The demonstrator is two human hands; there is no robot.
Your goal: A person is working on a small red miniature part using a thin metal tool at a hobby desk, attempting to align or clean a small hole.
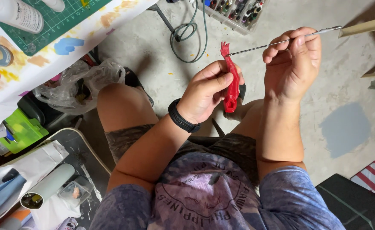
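A bare concrete floor (153,42) lies below a seated person's knees. The left hand (204,91) pinches a red plastic figure (231,85) upright between thumb and fingers. The right hand (291,59) grips a thin metal rod (277,42), its tip touching the figure's top

From my remote seat I see a person in a faded blue-purple tie-dye T-shirt (204,200) with a dark circular print on the chest (short sleeves, loosely cut). Grey patterned shorts (130,138) cover the thighs. A black band (182,120) wraps the left wrist.
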